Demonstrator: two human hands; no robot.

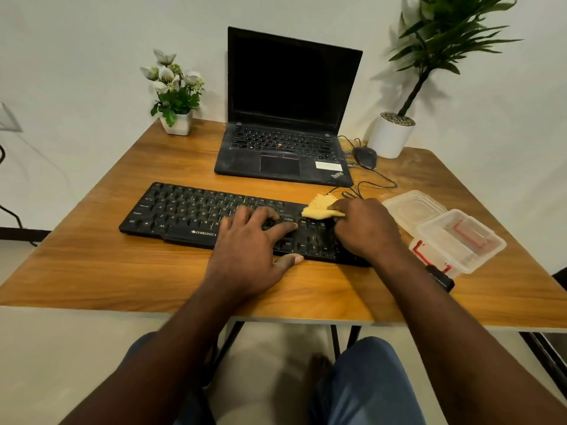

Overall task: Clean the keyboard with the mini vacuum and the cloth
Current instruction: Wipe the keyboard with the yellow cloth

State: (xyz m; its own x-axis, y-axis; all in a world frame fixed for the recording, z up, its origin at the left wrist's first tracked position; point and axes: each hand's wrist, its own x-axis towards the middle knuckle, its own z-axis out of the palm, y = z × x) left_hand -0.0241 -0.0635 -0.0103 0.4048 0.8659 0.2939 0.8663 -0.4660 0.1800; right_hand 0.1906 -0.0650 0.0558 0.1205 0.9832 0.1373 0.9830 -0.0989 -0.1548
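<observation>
A black keyboard (190, 214) lies across the middle of the wooden table (92, 265). My left hand (248, 245) rests flat on its right-centre keys, fingers spread and thumb at the front edge. My right hand (365, 228) covers the keyboard's right end and pinches a yellow cloth (320, 207) against the keys there. A small black device with red trim (441, 279), partly hidden by my right forearm, lies near the right front of the table; I cannot tell whether it is the mini vacuum.
An open black laptop (285, 148) stands behind the keyboard, with a wired mouse (365, 157) to its right. Clear plastic containers (457, 237) and a lid (412, 207) sit at the right. A flower pot (178, 124) and a tall potted plant (391, 136) stand at the back.
</observation>
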